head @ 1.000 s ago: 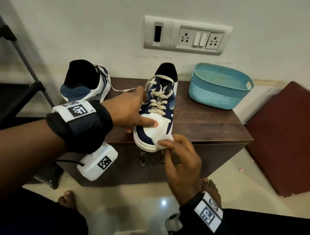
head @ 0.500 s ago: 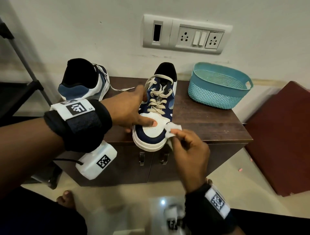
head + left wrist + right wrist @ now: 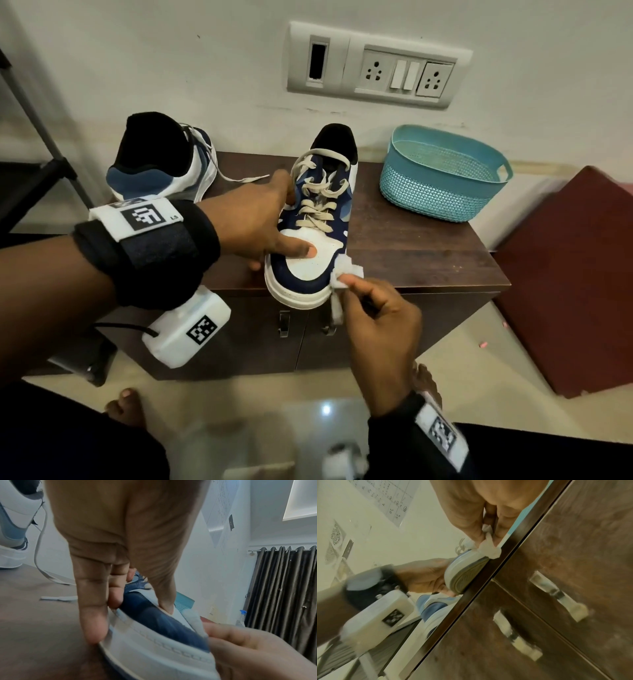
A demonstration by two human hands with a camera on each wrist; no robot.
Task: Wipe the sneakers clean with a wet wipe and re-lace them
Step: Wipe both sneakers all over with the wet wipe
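A navy and white sneaker (image 3: 315, 240) with beige laces stands on the dark wooden cabinet (image 3: 411, 253), its toe over the front edge. My left hand (image 3: 260, 226) grips its left side, thumb on the white toe cap (image 3: 150, 642) and fingers along the sole. My right hand (image 3: 380, 322) pinches a white wet wipe (image 3: 344, 274) against the right side of the toe; the wipe (image 3: 489, 550) touches the sole rim. The second sneaker (image 3: 161, 161) stands at the back left, heel toward me, a loose lace (image 3: 239, 179) trailing on the top.
A teal plastic basket (image 3: 442, 178) stands at the cabinet's back right, near the wall with a switch panel (image 3: 376, 65). Cabinet doors with metal handles (image 3: 556, 592) lie below the toe. A dark red surface (image 3: 575, 274) stands to the right, a black rack (image 3: 30, 144) to the left.
My right hand carried the wipe from the front of the toe up and around to its right side. The left hand kept its grip on the sneaker.
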